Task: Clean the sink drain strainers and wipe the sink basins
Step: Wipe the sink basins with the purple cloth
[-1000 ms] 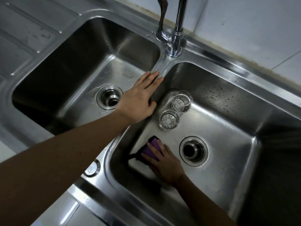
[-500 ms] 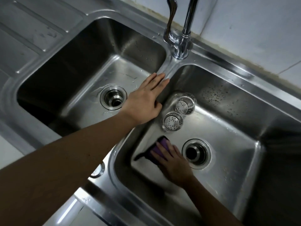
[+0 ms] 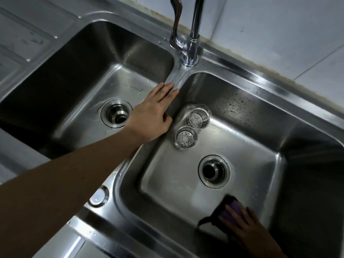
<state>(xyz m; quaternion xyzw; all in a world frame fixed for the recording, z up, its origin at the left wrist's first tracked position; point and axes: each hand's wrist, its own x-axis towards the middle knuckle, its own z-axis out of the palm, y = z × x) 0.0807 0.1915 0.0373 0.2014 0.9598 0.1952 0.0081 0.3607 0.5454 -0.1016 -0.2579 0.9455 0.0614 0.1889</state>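
A steel double sink fills the view. My left hand [image 3: 153,116] rests flat, fingers straight, on the divider [image 3: 176,79] between the basins. Down in the right basin [image 3: 251,146], my right hand [image 3: 242,223] presses a purple sponge [image 3: 229,209] with a dark scouring side onto the floor near the front wall. Two perforated drain strainers [image 3: 186,136] [image 3: 199,118] lie in the right basin's far left corner, close to my left hand. Both drain holes, left [image 3: 116,113] and right [image 3: 214,171], stand without strainers.
A chrome tap [image 3: 188,43] with a lever rises behind the divider. The left basin [image 3: 65,90] holds nothing but water streaks. A ribbed draining board [image 3: 22,38] lies at the far left. A round steel cap [image 3: 98,196] sits on the front rim. Tiled wall behind.
My right hand has slid the sponge from beside the right drain's left side toward the basin's front right. The left hand has stayed on the divider.
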